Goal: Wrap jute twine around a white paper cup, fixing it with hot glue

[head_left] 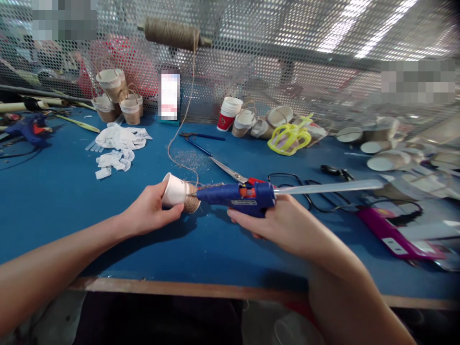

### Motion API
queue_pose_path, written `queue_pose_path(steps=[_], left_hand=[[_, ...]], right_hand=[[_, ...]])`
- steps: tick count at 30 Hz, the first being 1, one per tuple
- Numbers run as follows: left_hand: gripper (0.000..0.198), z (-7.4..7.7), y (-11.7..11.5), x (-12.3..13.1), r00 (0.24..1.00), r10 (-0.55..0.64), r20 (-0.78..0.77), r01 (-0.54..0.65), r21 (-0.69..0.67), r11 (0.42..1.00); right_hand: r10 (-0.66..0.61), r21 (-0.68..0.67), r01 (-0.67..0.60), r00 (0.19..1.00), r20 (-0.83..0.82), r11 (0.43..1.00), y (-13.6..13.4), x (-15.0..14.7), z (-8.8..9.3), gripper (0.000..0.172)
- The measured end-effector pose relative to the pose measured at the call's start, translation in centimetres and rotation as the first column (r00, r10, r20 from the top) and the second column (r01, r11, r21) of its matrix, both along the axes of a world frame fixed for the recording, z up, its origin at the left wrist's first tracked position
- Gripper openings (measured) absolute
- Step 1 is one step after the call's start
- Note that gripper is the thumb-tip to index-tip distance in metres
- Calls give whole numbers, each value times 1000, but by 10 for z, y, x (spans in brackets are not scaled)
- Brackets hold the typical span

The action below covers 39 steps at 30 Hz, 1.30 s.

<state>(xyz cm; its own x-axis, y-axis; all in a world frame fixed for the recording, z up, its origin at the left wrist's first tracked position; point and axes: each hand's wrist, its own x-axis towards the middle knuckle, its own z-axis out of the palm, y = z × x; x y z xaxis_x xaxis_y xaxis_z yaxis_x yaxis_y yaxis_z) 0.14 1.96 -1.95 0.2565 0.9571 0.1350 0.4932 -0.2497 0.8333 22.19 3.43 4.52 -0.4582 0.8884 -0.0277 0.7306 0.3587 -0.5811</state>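
My left hand (156,208) is closed around a white paper cup (173,190) lying tilted on its side, just above the blue table. Brown twine (192,197) is wound around the cup's base end. From there a strand runs up to a twine spool (171,34) hanging at the back. In my right hand (275,220) is a blue hot glue gun (235,195), with a long clear glue stick (330,187) out of its rear. Its nozzle points left at the twine-wrapped part, touching or very close to it; I cannot tell which.
Scissors (230,168) and blue-handled pliers (201,137) lie beyond the cup. White paper strips (120,139), twine-wrapped cups (131,108), and a phone (168,98) are at the back. A purple power strip (395,237) and black cables lie right. Another glue gun (30,130) is far left.
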Motion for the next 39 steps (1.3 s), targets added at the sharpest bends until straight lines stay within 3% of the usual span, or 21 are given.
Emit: queue_pose_path(steps=[16,22,26,39], left_hand=[[36,2,-1,2,1000,18,5,-18,-3,1000],[38,3,-2,0,999,6,-47,-4,33,999],[35,3,-2,0,995,20,-93,-17,33,999],[36,2,-3,0,991,26,-128,-21,39,999]], right_hand=[[23,65,-22,1000,-21,998,0,1,-2,13],[15,-46,-16,1000,-26,999,0,1,1,16],[-66,-112,60,996,-52,992,1,1,2,20],[-107,-137,98,993,-57,986,2,-1,2,23]])
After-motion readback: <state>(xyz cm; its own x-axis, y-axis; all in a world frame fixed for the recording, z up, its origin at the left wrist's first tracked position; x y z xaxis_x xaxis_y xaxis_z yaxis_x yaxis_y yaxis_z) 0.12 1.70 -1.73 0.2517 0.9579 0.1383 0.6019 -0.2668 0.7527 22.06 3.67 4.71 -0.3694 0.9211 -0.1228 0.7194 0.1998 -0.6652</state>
